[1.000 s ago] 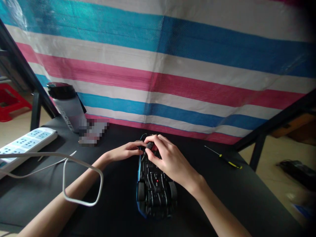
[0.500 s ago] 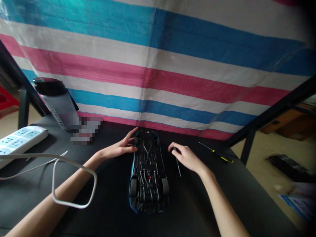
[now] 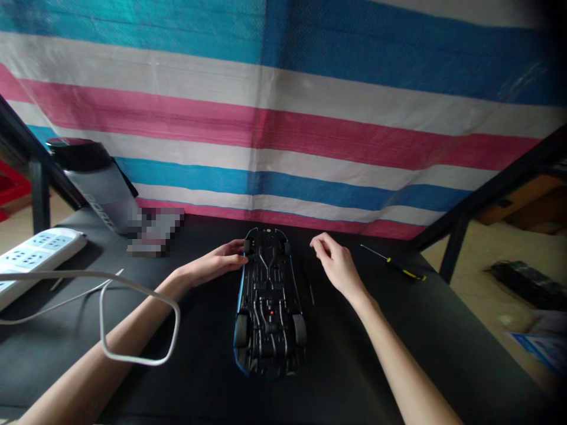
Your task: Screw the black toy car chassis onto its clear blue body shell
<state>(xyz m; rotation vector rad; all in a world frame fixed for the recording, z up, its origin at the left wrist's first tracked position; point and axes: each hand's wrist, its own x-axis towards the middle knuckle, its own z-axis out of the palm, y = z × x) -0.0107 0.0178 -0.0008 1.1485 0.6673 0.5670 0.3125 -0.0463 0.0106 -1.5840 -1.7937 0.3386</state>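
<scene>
A blue toy car (image 3: 269,295) lies upside down on the black table (image 3: 345,366), its dark underside and wheels facing up. My left hand (image 3: 217,264) rests against the car's left side near one wheel, fingertips touching it. To the right of the car, a dark-handled screwdriver (image 3: 310,289) lies on the table. My right hand (image 3: 335,260) is above and right of that tool, apart from it, with fingers curled together; whether anything small is in them is hidden. A yellow-and-black screwdriver (image 3: 398,267) lies farther right.
At the left are a white power strip (image 3: 39,254), a looped white cable (image 3: 133,359) and a grey bottle (image 3: 100,192) beside a blurred item (image 3: 155,231). A striped sheet (image 3: 283,136) hangs behind the table, between dark frame bars.
My right hand has let go of the dark-handled screwdriver, which now lies beside the car, and has moved slightly up and right. The fingers of my left hand have drawn closer against the car.
</scene>
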